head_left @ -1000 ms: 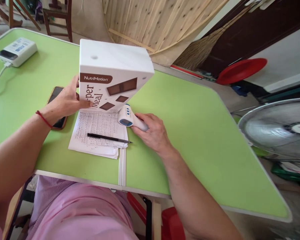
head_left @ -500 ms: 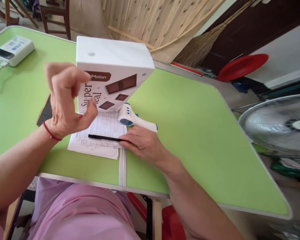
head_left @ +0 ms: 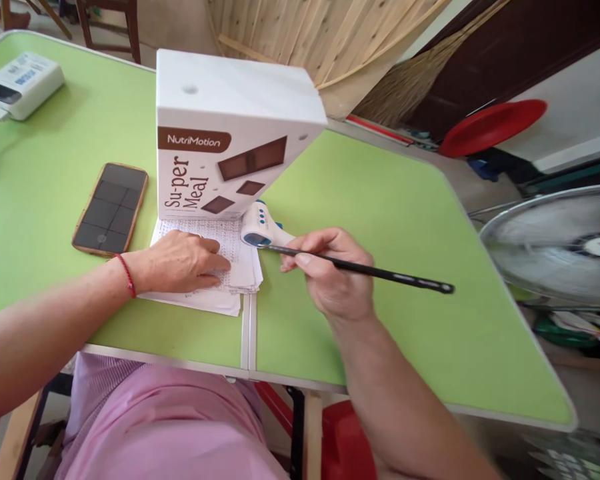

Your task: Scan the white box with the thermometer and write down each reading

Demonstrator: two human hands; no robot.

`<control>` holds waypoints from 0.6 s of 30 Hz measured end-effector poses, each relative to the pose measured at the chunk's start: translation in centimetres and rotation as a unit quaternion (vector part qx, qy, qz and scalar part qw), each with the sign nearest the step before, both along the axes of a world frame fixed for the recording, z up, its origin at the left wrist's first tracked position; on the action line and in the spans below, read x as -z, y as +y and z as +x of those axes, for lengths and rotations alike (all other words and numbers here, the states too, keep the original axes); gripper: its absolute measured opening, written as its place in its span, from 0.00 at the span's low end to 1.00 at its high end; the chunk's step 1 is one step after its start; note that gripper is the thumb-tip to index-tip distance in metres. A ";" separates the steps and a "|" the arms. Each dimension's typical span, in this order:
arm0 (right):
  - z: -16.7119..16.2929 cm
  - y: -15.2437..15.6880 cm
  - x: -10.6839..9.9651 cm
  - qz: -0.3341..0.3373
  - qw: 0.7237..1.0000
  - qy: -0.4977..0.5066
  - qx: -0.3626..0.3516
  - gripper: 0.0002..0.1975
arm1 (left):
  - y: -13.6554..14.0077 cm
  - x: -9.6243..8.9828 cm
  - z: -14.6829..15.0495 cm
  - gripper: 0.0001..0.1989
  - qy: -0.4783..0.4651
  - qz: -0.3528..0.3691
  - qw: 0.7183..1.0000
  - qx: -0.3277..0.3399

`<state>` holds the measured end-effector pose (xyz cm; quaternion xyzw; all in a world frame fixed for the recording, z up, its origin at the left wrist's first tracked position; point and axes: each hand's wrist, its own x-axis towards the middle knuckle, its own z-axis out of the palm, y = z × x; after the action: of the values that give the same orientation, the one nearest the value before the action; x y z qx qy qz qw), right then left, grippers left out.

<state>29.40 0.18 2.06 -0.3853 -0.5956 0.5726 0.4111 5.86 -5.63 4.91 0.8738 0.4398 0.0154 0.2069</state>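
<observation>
My left hand [head_left: 187, 261] lies flat, palm down, on a small stack of handwritten papers [head_left: 225, 300], with its fingers stretched out. A long black pen [head_left: 390, 274] is held in my right hand [head_left: 337, 273], pinched between thumb and fingers. Its tip points left, close to the head of a white and blue handheld thermometer [head_left: 259, 223]. That thermometer rests by the right edge of the papers, its handle partly behind my right hand. Behind the papers stands a white NutriMotion box [head_left: 240, 87], upright on the table.
A phone [head_left: 111, 208] in a brown-edged case lies left of the box. At the far left is a white power bank [head_left: 27, 83] with a cable. The green table [head_left: 405, 353] has a seam down its middle. Beyond its right edge stands a fan [head_left: 555, 250].
The pen has come off the papers and now sits in a writing-like grip in my right hand. My left hand has come down from in front of the box onto the papers.
</observation>
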 end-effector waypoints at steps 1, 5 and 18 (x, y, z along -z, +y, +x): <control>-0.4 -0.2 0.0 -0.033 0.999 0.008 -0.020 0.02 | 0.0 0.0 0.1 0.09 -0.001 0.002 1.000 0.002; -1.7 -0.6 0.1 -0.129 0.986 -0.056 -0.092 0.05 | 0.0 -0.2 0.0 0.12 0.005 -0.003 1.000 0.006; -2.3 -3.2 1.7 0.122 0.984 -0.117 0.049 0.05 | 0.0 -0.7 0.3 0.15 0.048 -0.054 0.997 -0.019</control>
<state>27.10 -3.04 0.38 -0.4256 -0.6854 0.4256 0.4098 6.13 -5.67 5.63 0.8527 0.4656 -0.0462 0.2323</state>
